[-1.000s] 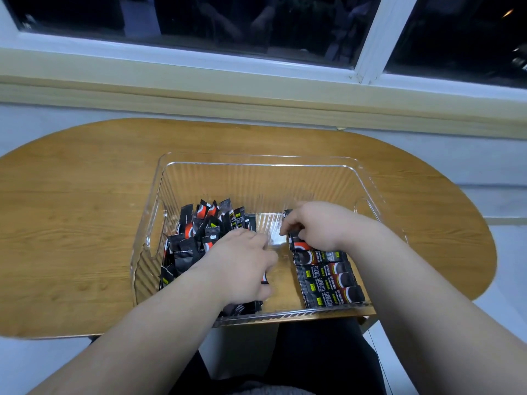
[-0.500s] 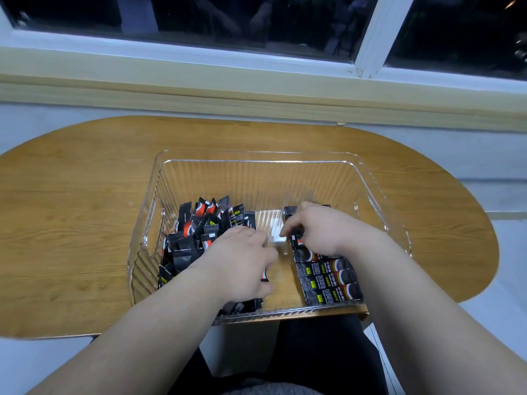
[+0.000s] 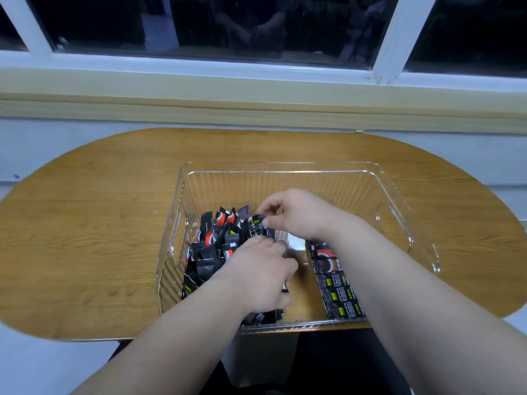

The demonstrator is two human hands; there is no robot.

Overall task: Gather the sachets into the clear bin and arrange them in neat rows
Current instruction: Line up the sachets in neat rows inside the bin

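Pinching one sachet point(image 3: 257, 225) off the pile point(image 3: 216, 252) in the left half of the clear bin point(image 3: 299, 183), right hand point(image 3: 296, 215) should lay it flush onto the row point(image 3: 339, 295) in its right half; left hand point(image 3: 256, 277) rests on pile, grip unclear.

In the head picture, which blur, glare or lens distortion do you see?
Head view: the wide-angle lens bows the window sill and table edge; left hand and right hand are slightly motion-smeared; thin glints run along the clear bin rim; print on the sachets is soft.
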